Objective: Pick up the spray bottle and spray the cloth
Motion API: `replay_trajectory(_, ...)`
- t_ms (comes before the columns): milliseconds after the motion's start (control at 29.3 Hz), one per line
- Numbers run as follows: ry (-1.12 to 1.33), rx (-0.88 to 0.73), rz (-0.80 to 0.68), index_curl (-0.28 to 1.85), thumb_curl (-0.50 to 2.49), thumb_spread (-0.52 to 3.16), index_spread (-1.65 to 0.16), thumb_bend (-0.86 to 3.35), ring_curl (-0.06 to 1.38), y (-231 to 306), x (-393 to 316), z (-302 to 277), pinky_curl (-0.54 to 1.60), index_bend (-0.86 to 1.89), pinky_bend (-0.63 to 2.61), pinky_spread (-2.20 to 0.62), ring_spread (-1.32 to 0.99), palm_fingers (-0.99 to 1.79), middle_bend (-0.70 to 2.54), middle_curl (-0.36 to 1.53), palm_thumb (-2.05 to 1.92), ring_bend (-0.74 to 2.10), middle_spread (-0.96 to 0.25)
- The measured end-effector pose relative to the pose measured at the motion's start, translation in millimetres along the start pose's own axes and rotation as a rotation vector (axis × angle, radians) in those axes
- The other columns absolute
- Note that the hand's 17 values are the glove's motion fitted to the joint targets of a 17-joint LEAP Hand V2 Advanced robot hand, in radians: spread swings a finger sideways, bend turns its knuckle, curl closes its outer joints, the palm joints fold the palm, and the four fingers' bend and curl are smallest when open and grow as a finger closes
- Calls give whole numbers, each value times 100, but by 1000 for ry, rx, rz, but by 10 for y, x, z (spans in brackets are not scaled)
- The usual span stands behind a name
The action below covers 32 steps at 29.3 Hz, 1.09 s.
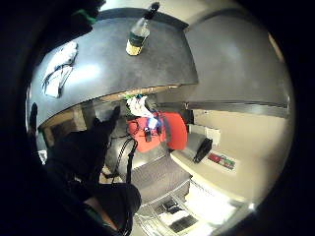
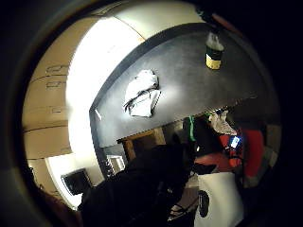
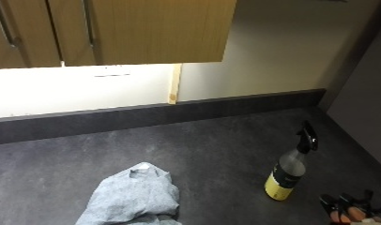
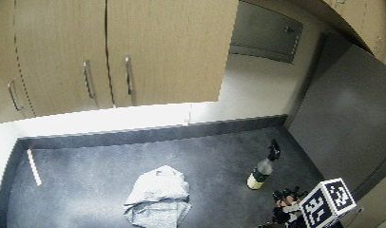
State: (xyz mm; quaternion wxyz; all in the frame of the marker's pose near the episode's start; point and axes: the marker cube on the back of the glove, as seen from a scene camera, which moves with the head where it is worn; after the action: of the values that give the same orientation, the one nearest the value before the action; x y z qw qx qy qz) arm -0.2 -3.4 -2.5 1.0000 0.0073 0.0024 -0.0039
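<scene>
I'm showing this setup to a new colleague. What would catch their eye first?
Probably the spray bottle, standing upright on the dark countertop with its black trigger head and yellow label. Next, the crumpled grey cloth lying apart from it on the same counter. The gloved right hand just shows at the counter's edge beside the bottle, touching neither.

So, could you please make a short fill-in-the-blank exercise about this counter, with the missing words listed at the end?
1. The spray bottle stands ____ on the dark counter.
2. The bottle's label is ____ in colour.
3. The grey cloth lies ____, not folded flat.
4. The gloved hand is ____ the bottle, not touching it.

Missing words: upright; yellow; crumpled; beside
</scene>
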Motion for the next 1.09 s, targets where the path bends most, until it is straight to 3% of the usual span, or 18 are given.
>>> replay_trajectory(409, 9, 52, -65, 15, 24, 83, -34, 32, 20, -106, -101, -118, 23, 15, 58, 9, 7, 41, 19, 14, 64, 41, 2)
replay_trajectory(920, 37, 27, -117, 21, 34, 100, -37, 22, 25, -204, -253, -18, 26, 15, 58, 10, 8, 40, 19, 23, 70, 42, 2)
replay_trajectory(1090, -142, 95, -174, 22, 36, 102, -36, 18, 26, -280, -352, 34, 27, 16, 57, 10, 8, 43, 19, 24, 71, 42, 3)
